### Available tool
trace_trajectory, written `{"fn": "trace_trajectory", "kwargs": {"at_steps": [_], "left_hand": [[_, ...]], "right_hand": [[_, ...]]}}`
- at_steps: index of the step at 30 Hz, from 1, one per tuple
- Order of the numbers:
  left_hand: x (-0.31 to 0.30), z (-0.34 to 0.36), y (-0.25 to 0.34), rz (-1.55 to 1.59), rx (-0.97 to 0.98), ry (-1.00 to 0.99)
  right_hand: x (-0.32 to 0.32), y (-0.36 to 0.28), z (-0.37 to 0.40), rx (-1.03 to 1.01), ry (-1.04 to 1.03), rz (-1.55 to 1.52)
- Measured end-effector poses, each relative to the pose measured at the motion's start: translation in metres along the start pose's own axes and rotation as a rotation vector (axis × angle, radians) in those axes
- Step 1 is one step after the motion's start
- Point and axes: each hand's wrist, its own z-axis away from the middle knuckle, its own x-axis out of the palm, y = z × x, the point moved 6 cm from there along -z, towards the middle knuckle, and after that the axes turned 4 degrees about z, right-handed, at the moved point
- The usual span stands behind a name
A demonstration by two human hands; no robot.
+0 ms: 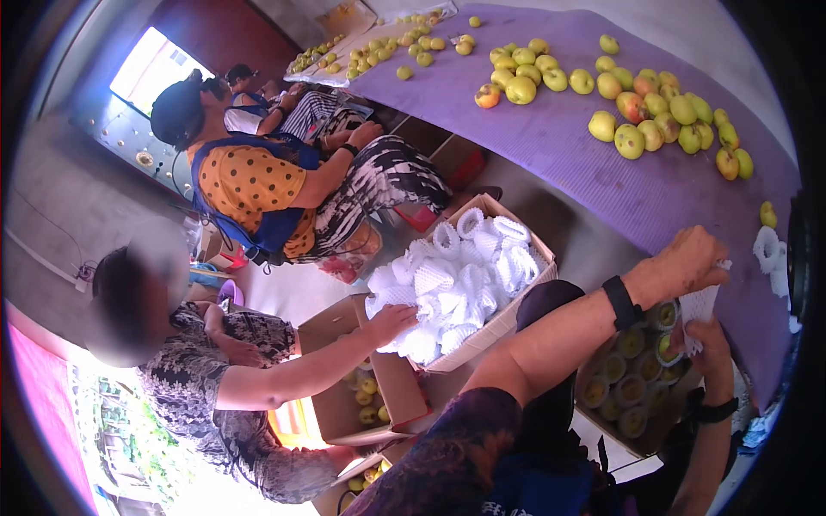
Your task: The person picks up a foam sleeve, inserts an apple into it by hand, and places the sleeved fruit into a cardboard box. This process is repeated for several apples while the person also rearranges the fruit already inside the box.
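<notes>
My left hand (688,261), a black watch on its wrist, is closed at the upper end of a white foam net sleeve (699,310). Just below, my right hand (711,346), with a black wristband, grips the lower part of the same sleeve. A green and reddish apple (668,349) shows right beside the right hand's fingers. Under both hands stands a cardboard box (635,442) with several apples in foam nets (633,420) set in rows. My left forearm covers part of this box.
Loose apples (654,107) lie on the purple-covered table (516,142), more foam nets (768,249) at its right edge. A carton of white foam nets (456,284) stands left of my arm. A co-worker's hand (391,325) reaches into it, above an apple box (331,404). Other people (258,185) sit behind.
</notes>
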Motion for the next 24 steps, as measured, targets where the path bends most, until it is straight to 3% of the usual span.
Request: {"fn": "trace_trajectory", "kwargs": {"at_steps": [2, 3, 5, 6, 8, 9, 11, 12, 14, 18, 20, 24], "left_hand": [[-0.008, -0.001, 0.0, 0.004, 0.01, 0.017], [-0.012, -0.001, 0.0, 0.009, 0.021, 0.035], [-0.015, -0.003, -0.002, 0.022, 0.007, 0.061], [-0.018, -0.002, -0.002, 0.032, -0.006, 0.087], [-0.015, 0.0, -0.001, 0.013, -0.033, 0.051], [-0.011, 0.001, 0.0, -0.009, -0.052, 0.012], [-0.004, 0.001, 0.003, -0.006, -0.057, -0.023], [0.001, 0.001, 0.004, -0.008, -0.062, -0.055], [0.007, 0.001, 0.008, -0.01, -0.064, -0.068], [0.015, 0.001, 0.014, 0.054, -0.037, -0.107], [0.018, 0.001, 0.014, 0.066, -0.043, -0.109], [0.016, 0.001, 0.013, -0.01, -0.042, -0.087]], "right_hand": [[-0.004, -0.004, 0.006, 0.163, -0.025, 0.292], [-0.008, -0.011, 0.01, 0.166, -0.024, 0.29], [-0.025, -0.024, 0.02, 0.247, -0.018, 0.735], [-0.033, -0.034, 0.025, 0.252, -0.019, 0.735], [-0.069, -0.063, 0.033, 0.202, 0.344, 0.801], [-0.073, -0.064, 0.03, 0.205, 0.348, 0.801], [-0.084, -0.078, 0.028, -0.145, 0.592, 0.499], [-0.073, -0.075, 0.025, -0.145, 0.599, 0.499], [-0.028, -0.07, 0.014, -0.29, 0.425, 0.58], [-0.044, -0.025, 0.005, -0.308, 0.192, 0.68], [-0.023, -0.014, 0.005, -0.109, 0.236, 0.422], [-0.032, 0.0, -0.001, -0.052, 0.125, 0.187]]}}
